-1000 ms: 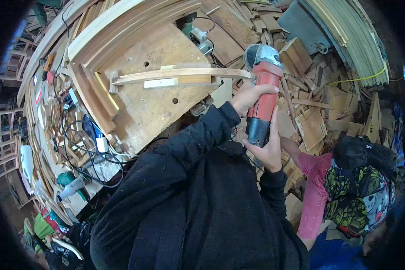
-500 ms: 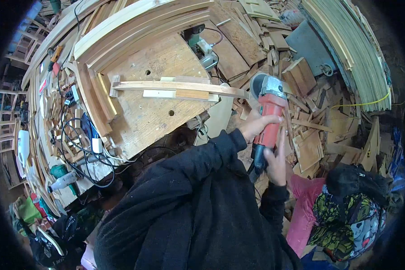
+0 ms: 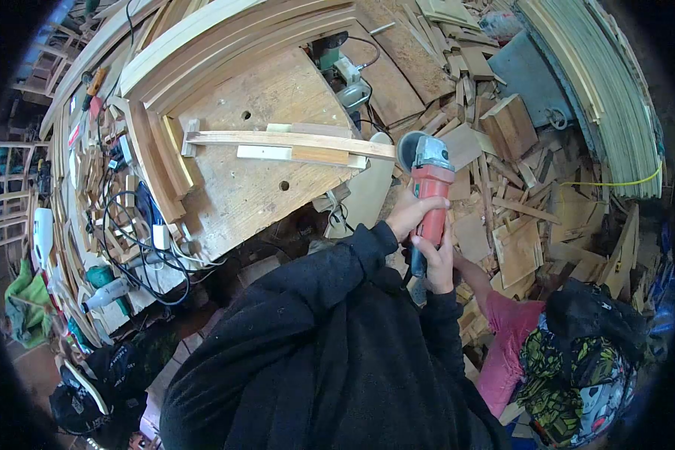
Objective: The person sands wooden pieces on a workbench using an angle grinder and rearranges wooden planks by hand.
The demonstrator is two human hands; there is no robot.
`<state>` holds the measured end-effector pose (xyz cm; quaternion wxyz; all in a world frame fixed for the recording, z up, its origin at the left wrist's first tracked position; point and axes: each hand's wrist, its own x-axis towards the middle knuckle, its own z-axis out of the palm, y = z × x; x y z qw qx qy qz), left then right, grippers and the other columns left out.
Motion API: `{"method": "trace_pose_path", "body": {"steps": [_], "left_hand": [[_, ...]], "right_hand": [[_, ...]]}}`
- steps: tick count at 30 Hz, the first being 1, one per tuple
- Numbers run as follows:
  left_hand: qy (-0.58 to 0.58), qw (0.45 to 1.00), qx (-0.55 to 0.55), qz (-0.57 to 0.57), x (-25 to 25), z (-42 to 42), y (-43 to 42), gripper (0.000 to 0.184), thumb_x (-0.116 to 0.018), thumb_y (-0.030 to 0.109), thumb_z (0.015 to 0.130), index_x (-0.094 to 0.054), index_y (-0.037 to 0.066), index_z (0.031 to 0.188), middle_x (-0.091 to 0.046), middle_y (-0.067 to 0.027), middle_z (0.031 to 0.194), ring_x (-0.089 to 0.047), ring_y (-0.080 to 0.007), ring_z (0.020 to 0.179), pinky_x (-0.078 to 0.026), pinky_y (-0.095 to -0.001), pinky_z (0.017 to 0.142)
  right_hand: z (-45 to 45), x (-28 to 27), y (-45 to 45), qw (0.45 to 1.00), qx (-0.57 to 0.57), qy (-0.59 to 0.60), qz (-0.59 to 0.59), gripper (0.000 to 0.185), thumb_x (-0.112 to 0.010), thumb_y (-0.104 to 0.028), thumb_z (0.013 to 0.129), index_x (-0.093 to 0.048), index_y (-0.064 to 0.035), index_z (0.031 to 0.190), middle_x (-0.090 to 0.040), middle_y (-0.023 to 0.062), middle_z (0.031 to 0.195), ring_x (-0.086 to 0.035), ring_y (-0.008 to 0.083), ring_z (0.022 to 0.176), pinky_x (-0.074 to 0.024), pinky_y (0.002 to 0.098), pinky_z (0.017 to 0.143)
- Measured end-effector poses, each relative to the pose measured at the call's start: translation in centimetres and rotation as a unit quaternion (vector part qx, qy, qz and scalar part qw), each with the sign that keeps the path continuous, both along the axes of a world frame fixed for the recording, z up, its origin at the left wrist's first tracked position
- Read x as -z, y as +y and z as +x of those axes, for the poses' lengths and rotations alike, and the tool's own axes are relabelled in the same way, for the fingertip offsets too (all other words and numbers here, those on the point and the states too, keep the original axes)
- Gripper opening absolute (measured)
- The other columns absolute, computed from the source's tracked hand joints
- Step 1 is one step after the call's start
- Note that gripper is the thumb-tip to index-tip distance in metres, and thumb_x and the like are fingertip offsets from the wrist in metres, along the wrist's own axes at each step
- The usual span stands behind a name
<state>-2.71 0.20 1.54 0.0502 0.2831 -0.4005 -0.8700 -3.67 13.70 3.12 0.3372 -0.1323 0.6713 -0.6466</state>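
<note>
An angle grinder (image 3: 433, 184) with a red body, grey metal head and dark rear handle is held in both my hands. My left hand (image 3: 412, 213) is closed around the side of its red body. Lower down, my right hand (image 3: 436, 261) wraps the rear part near the dark handle. The round disc (image 3: 409, 151) faces left, at the right end of a slim curved wooden strip (image 3: 292, 140); whether they touch I cannot tell. That strip lies across the workbench (image 3: 240, 180) between short wooden blocks and sticks out past its edge.
Curved wooden boards (image 3: 232, 52) are stacked at the bench's back. A power tool (image 3: 351, 86) with a cord stands beyond the bench's right edge. Wood offcuts (image 3: 517, 217) cover the floor. A person in pink (image 3: 506, 337) is close on my right. Cables (image 3: 139, 277) tangle at left.
The grinder has moved left, bringing its disc closer to the strip's end. My right hand has moved left and up with it, its fingers now wrapped around the tool.
</note>
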Motion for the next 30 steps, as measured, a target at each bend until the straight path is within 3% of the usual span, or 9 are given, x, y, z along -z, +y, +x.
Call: {"method": "trace_pose_path", "body": {"steps": [4,6,10,15,17,20,24,28,30], "left_hand": [[0.012,1.000,-0.001,0.026,-2.0,2.1,-1.9,0.043,-0.073,0.025,0.078,-0.057,0.003,0.111,-0.063,-0.0068,0.095,-0.063,-0.0169,0.083,-0.052,-0.0305,0.074],[0.033,0.998,-0.008,0.056,-0.9,2.9,-2.6,0.042,-0.072,0.025,0.079,-0.056,0.003,0.111,-0.063,-0.0067,0.096,-0.063,-0.0168,0.083,-0.052,-0.0301,0.074],[0.058,0.994,0.003,0.089,0.2,2.5,-2.6,0.042,-0.072,0.024,0.079,-0.055,0.004,0.112,-0.062,-0.0062,0.094,-0.062,-0.0156,0.081,-0.052,-0.0295,0.072],[0.046,0.998,0.031,0.026,-0.9,0.8,-1.0,0.039,-0.071,0.022,0.080,-0.055,0.004,0.111,-0.063,-0.0060,0.095,-0.063,-0.0155,0.082,-0.052,-0.0304,0.072],[0.057,0.998,0.009,-0.012,0.7,0.8,-0.7,0.038,-0.071,0.022,0.080,-0.055,0.004,0.110,-0.063,-0.0068,0.094,-0.063,-0.0157,0.083,-0.052,-0.0309,0.073],[0.052,0.998,-0.005,0.022,-0.8,3.3,-2.6,0.038,-0.071,0.022,0.080,-0.056,0.004,0.110,-0.063,-0.0073,0.094,-0.063,-0.0159,0.082,-0.052,-0.0306,0.074],[0.053,0.998,-0.010,0.040,0.3,2.9,-2.0,0.040,-0.072,0.022,0.080,-0.055,0.003,0.111,-0.063,-0.0073,0.094,-0.063,-0.0165,0.082,-0.053,-0.0309,0.075],[0.049,0.997,0.045,0.042,-0.6,1.5,-1.0,0.044,-0.072,0.022,0.079,-0.053,0.003,0.115,-0.063,-0.0073,0.096,-0.063,-0.0166,0.084,-0.053,-0.0313,0.077],[0.064,0.996,0.037,0.049,1.4,1.3,-0.8,0.045,-0.072,0.021,0.079,-0.052,0.003,0.116,-0.062,-0.0074,0.097,-0.063,-0.0165,0.085,-0.053,-0.0313,0.078]], "right_hand": [[1.1,-1.1,-1.9,0.999,-0.013,0.044,0.014,0.074,-0.068,-0.013,0.078,-0.029,-0.0020,0.140,-0.054,0.0126,0.112,-0.060,0.0179,0.091,-0.0520,0.0298,0.075],[1.8,-2.2,-3.3,0.987,-0.025,0.152,0.055,0.077,-0.070,-0.012,0.076,-0.030,-0.0005,0.140,-0.051,0.0140,0.118,-0.058,0.0199,0.101,-0.0503,0.0315,0.083],[2.2,-3.4,-4.2,0.981,-0.028,0.186,0.040,0.076,-0.069,-0.011,0.076,-0.030,0.0002,0.140,-0.052,0.0129,0.118,-0.056,0.0201,0.104,-0.0486,0.0318,0.087],[1.1,-0.4,-0.8,0.999,0.035,0.000,0.009,0.073,-0.068,-0.010,0.078,-0.032,0.0004,0.140,-0.052,0.0127,0.121,-0.056,0.0198,0.105,-0.0462,0.0313,0.091],[2.1,-2.7,-2.2,0.999,0.036,-0.029,0.014,0.074,-0.069,-0.011,0.078,-0.031,0.0001,0.140,-0.052,0.0131,0.121,-0.056,0.0196,0.105,-0.0467,0.0312,0.090],[2.8,-2.0,-3.1,0.991,-0.007,0.125,0.052,0.076,-0.069,-0.013,0.077,-0.030,0.0007,0.141,-0.052,0.0143,0.120,-0.055,0.0200,0.105,-0.0470,0.0307,0.089],[2.9,-1.9,-3.1,0.991,-0.027,0.128,0.042,0.073,-0.068,-0.012,0.078,-0.031,0.0002,0.139,-0.053,0.0142,0.116,-0.058,0.0197,0.098,-0.0501,0.0301,0.082],[2.4,0.0,-1.2,0.997,0.040,0.062,0.020,0.070,-0.067,-0.011,0.079,-0.032,-0.0016,0.138,-0.055,0.0120,0.109,-0.061,0.0174,0.083,-0.0523,0.0286,0.069],[2.6,-0.1,-1.2,0.997,0.039,0.058,0.037,0.074,-0.068,-0.011,0.078,-0.029,-0.0007,0.140,-0.054,0.0138,0.113,-0.061,0.0186,0.087,-0.0524,0.0289,0.072]]}}
